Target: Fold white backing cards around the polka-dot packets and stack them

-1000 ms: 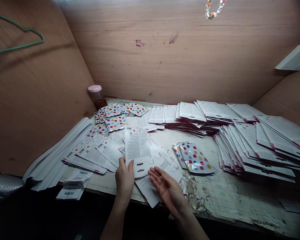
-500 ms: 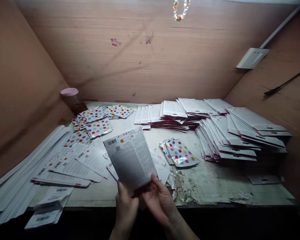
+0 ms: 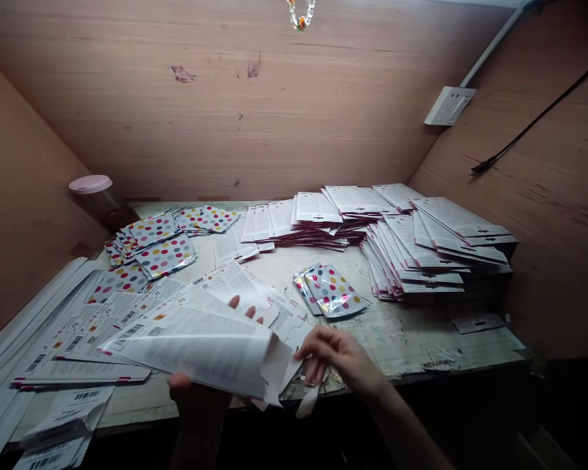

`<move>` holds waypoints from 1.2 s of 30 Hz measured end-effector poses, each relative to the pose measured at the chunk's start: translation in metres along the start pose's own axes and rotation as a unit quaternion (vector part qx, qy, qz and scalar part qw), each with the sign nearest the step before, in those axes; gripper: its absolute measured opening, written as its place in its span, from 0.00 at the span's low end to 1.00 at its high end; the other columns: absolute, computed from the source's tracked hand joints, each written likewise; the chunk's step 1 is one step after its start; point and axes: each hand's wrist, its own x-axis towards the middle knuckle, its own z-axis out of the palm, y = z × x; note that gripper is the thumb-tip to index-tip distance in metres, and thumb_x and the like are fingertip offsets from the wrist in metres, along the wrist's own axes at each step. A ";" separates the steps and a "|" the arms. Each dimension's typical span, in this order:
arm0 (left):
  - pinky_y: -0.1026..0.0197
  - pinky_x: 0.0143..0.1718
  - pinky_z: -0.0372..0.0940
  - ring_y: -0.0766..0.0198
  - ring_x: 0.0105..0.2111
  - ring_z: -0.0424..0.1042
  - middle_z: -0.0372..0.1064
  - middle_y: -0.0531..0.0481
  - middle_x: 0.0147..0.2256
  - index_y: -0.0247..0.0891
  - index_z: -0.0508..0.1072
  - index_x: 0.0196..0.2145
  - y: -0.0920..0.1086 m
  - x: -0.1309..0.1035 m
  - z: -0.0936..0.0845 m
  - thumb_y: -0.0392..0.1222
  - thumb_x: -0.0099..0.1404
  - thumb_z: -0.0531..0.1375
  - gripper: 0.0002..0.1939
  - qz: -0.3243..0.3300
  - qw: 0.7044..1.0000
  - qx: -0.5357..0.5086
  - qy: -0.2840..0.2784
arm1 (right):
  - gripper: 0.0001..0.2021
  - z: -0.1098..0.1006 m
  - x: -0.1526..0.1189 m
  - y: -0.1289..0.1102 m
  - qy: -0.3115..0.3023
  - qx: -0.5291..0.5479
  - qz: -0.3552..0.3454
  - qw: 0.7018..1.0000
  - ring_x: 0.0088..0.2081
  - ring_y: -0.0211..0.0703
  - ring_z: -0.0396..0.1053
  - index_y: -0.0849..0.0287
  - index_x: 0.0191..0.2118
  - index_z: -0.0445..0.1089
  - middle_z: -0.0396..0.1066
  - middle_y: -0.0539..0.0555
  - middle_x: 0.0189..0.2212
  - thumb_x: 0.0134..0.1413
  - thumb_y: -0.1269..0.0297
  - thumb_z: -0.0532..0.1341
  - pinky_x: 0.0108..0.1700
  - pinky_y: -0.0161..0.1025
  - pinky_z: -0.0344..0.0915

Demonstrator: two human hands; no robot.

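My left hand [image 3: 200, 398] grips a printed white paper envelope [image 3: 191, 336] from below, thumb on the near edge and fingertips showing past the far edge. The envelope is tilted, its end with a loose flap [image 3: 277, 369] pointing right. Beside that flap, my right hand [image 3: 343, 359] is closed, its fingers pinching a small white paper strip [image 3: 308, 400] that hangs beneath them. Past the right hand lie shiny polka-dot sachets [image 3: 336, 290]. More printed envelopes [image 3: 78, 346] lie fanned out at the left, partly under the held one.
Stacks of envelopes [image 3: 318, 209] line the back, with further stacks [image 3: 421, 254] at the right. Polka-dot sachets [image 3: 164, 254] are piled at back left, near a pink-lidded container [image 3: 91, 185]. Long white sheets [image 3: 24, 365] border the left. A white socket [image 3: 449, 106] is on the wall.
The envelope has turned from upright to lying sideways and moved left with my left hand. My right hand has drawn away to its flap end, where a paper strip now hangs. The view shifted right.
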 end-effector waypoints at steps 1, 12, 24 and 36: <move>0.29 0.54 0.58 0.32 0.61 0.56 0.56 0.38 0.63 0.45 0.45 0.67 0.007 -0.002 -0.005 0.78 0.50 0.52 0.55 -0.015 0.989 -0.145 0.021 | 0.23 -0.018 0.010 -0.003 0.104 -0.159 -0.032 0.981 0.43 0.54 0.73 0.63 0.44 0.71 0.74 0.64 0.44 0.58 0.46 0.56 0.43 0.50 0.70; 0.36 0.65 0.30 0.44 0.68 0.35 0.41 0.51 0.68 0.55 0.38 0.68 0.021 -0.006 0.019 0.72 0.61 0.47 0.43 -0.043 0.847 -0.530 0.007 | 0.31 -0.053 0.097 0.021 0.287 -0.583 0.031 0.759 0.65 0.72 0.45 0.79 0.63 0.53 0.50 0.77 0.64 0.54 0.75 0.55 0.61 0.68 0.46; 0.33 0.64 0.34 0.37 0.67 0.36 0.43 0.42 0.68 0.44 0.44 0.68 0.020 0.000 0.011 0.79 0.50 0.51 0.57 -0.090 0.865 -0.493 -0.004 | 0.25 -0.011 -0.038 -0.013 -0.029 -0.544 -0.451 0.707 0.64 0.51 0.54 0.68 0.65 0.53 0.59 0.63 0.62 0.64 0.77 0.47 0.61 0.49 0.61; 0.33 0.63 0.41 0.34 0.65 0.43 0.46 0.43 0.67 0.48 0.48 0.67 0.033 -0.005 0.040 0.67 0.46 0.66 0.56 -0.105 0.878 -0.465 0.054 | 0.25 0.055 -0.015 -0.007 0.073 -0.599 -0.421 0.677 0.58 0.58 0.65 0.77 0.58 0.62 0.67 0.73 0.54 0.55 0.82 0.48 0.53 0.51 0.70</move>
